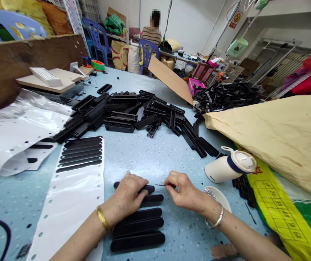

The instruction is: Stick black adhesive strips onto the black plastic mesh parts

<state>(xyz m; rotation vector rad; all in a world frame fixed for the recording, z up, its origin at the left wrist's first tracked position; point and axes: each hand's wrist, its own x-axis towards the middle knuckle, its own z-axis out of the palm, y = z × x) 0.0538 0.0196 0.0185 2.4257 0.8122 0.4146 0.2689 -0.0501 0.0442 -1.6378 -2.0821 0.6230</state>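
Observation:
My left hand (129, 194) is closed on a long black piece with rounded ends (151, 189), thumb and fingers over its middle. Just right of that piece, my right hand (181, 190) pinches a thin dark pin-like tool (159, 185), its tip pointing left. Below the left hand lie several similar black pieces (141, 240) in a column, partly covered by my wrist. A white sheet (70, 195) with punched edges lies at left, with thin black strips (81, 150) across its upper part. Behind my right wrist is a white dish (222, 197) holding small shiny bits.
A pile of black slotted pieces (128, 112) spans the table's far middle. To the right stand a white bottle (223, 168), brown paper (275, 134) and a yellow-green bag (277, 214). Cardboard (171, 79) leans behind. A person (151, 33) sits at the back.

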